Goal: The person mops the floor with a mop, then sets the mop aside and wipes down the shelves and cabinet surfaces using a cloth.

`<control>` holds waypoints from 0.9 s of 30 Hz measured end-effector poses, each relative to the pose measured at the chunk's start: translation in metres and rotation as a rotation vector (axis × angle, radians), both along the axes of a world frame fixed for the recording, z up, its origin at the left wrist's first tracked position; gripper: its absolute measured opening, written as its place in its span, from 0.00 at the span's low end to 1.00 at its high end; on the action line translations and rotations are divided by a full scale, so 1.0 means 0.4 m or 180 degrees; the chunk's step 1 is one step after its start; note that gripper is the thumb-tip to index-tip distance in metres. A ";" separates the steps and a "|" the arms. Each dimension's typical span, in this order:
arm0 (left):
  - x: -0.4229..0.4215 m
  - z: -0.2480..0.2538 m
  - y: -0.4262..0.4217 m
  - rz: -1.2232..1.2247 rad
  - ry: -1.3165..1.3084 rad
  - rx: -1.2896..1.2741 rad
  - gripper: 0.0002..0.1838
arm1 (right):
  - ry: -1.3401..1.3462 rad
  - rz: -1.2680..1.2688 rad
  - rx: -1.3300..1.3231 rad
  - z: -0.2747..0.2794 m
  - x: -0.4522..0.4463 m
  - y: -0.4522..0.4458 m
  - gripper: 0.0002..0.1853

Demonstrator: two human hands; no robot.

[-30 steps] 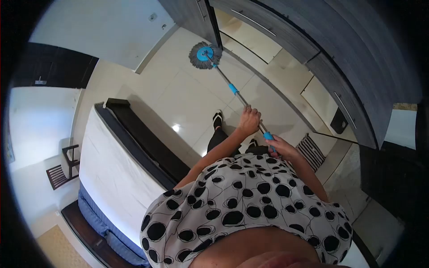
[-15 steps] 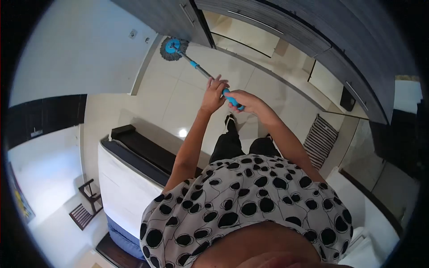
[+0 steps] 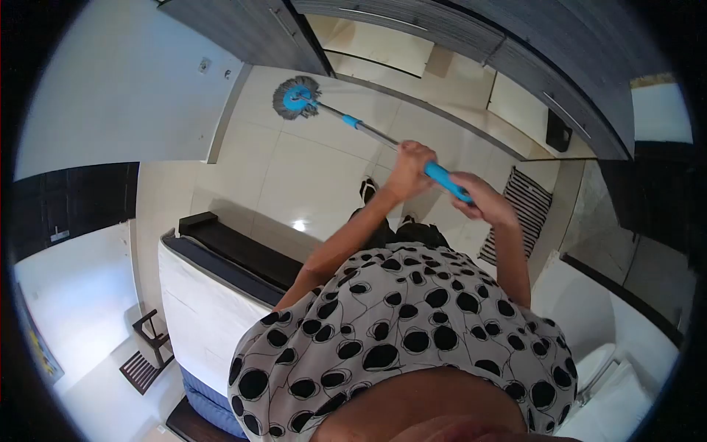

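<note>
Clasping the metal pole of the mop (image 3: 379, 135) with the left hand (image 3: 414, 171), closed where the pole meets the blue grip (image 3: 444, 179). Wrapping the right hand (image 3: 482, 199) round the grip's near end, clamped there. Holding the mop at a slant over the tiled floor (image 3: 313, 166), with its round head on the tiles near the white wall (image 3: 140, 96) and the grey cabinet (image 3: 254, 33). Standing between the bed (image 3: 202, 306) and the striped mat (image 3: 532, 206).
</note>
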State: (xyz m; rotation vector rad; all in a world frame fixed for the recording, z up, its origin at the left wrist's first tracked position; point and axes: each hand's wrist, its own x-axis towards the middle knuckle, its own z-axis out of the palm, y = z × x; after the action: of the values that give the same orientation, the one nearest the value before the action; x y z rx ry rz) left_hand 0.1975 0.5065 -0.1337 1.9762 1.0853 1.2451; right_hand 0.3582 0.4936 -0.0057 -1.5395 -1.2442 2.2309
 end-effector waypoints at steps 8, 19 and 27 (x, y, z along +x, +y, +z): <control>-0.078 0.212 -0.065 -0.0576 -0.0725 -0.0285 0.15 | 0.0074 -0.0517 0.1043 -0.014 0.023 -0.040 0.15; -0.263 0.319 -0.357 0.2439 -0.2197 0.0869 0.12 | 0.0772 0.2156 0.3709 -0.415 -0.547 0.069 0.04; -0.362 0.420 -0.413 0.1629 -0.2137 0.1097 0.22 | 0.0143 0.1949 0.4151 -0.273 -0.517 -0.053 0.05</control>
State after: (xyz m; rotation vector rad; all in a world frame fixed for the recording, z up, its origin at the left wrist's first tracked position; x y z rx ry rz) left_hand 0.0529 0.3413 0.0345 1.3184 1.0879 2.2822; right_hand 0.1514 0.4723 -0.1148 -0.5899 -2.5627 0.9816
